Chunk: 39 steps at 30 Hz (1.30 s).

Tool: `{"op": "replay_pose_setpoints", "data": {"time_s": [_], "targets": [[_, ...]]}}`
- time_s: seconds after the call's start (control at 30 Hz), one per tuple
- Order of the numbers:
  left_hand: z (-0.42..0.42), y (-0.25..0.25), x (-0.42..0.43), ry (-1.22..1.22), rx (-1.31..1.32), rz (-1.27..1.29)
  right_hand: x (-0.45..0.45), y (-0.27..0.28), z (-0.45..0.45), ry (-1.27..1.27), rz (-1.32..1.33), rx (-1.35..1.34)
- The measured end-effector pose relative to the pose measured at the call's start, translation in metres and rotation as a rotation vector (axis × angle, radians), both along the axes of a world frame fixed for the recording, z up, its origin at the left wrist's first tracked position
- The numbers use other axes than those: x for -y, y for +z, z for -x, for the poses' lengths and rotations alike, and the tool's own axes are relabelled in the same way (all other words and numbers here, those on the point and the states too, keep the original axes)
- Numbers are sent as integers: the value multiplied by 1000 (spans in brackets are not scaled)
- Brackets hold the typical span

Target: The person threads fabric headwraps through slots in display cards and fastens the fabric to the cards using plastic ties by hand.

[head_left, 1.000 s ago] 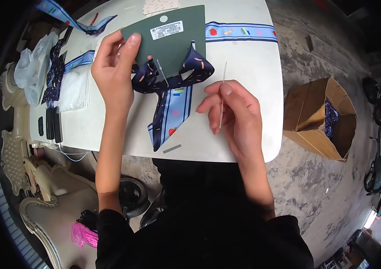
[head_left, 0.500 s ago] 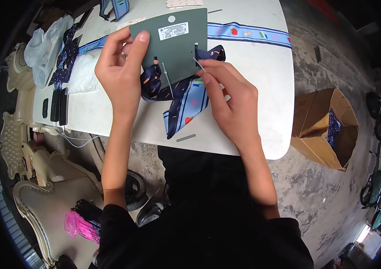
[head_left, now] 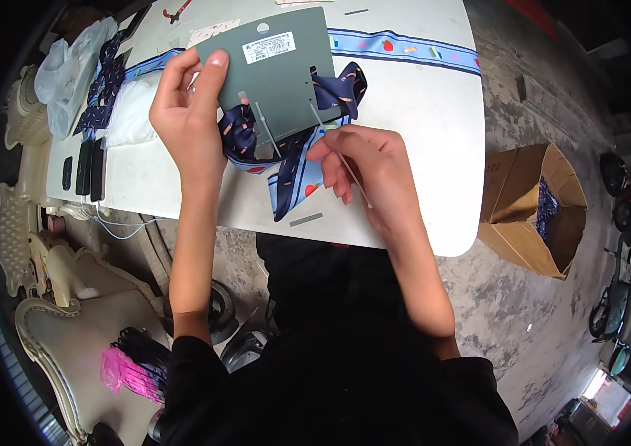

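Observation:
My left hand [head_left: 193, 123] grips the left edge of a dark green display card [head_left: 274, 78] with a hang hole and a white barcode label [head_left: 268, 47]. A scarf strip [head_left: 300, 167], navy on one face and light blue with fruit prints on the other, is gathered at the card's lower slots. One thin pale plastic tie [head_left: 267, 130] stands out at the left slot. At the right slot, another pale plastic tie [head_left: 356, 175] runs to my right hand [head_left: 371, 167], whose thumb and finger pinch it. The tie's middle is hidden by the fingers.
Another printed strip [head_left: 412, 52] lies across the white table [head_left: 427, 149]. Left are a clear plastic bag [head_left: 66, 70], a white packet [head_left: 137, 111] and black devices [head_left: 91, 171] with cables. A cardboard box [head_left: 534, 208] stands right; red-handled pliers [head_left: 176, 13] lie at the back.
My right hand has moved down from the right slot, and the pinched tie's end now extends past my fingers. The card has shifted slightly left. Red-handled pliers have come into view.

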<state>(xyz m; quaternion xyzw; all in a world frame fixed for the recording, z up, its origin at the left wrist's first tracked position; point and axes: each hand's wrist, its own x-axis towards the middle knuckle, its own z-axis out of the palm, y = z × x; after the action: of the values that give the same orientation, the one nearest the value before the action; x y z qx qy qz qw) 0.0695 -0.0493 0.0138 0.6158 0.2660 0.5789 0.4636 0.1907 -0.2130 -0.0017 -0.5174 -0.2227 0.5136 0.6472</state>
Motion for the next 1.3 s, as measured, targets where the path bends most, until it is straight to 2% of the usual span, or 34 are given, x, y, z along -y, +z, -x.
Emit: {"op": "replay_pose_setpoints", "data": {"time_s": [0.8, 0.93, 1.03, 1.13, 1.2, 1.23, 1.3], "targets": [[11, -6, 4, -69, 102, 24, -5, 1, -1, -29, -16, -75], [12, -6, 3, -54, 41, -102, -4, 2, 0, -38, -15, -94], [12, 0, 14, -85, 80, -87, -3, 2, 0, -56, -7, -102], [16, 2, 23, -79, 45, -208, -2, 4, 1, -49, -13, -141], [29, 0, 26, -68, -58, -382, 0, 6, 2, -45, -16, -176], [30, -1, 29, -110, -13, -459, 2, 7, 2, -43, -18, -193], [32, 0, 38, -212, -25, -610, 8, -1, -3, 51, -67, -67]]}}
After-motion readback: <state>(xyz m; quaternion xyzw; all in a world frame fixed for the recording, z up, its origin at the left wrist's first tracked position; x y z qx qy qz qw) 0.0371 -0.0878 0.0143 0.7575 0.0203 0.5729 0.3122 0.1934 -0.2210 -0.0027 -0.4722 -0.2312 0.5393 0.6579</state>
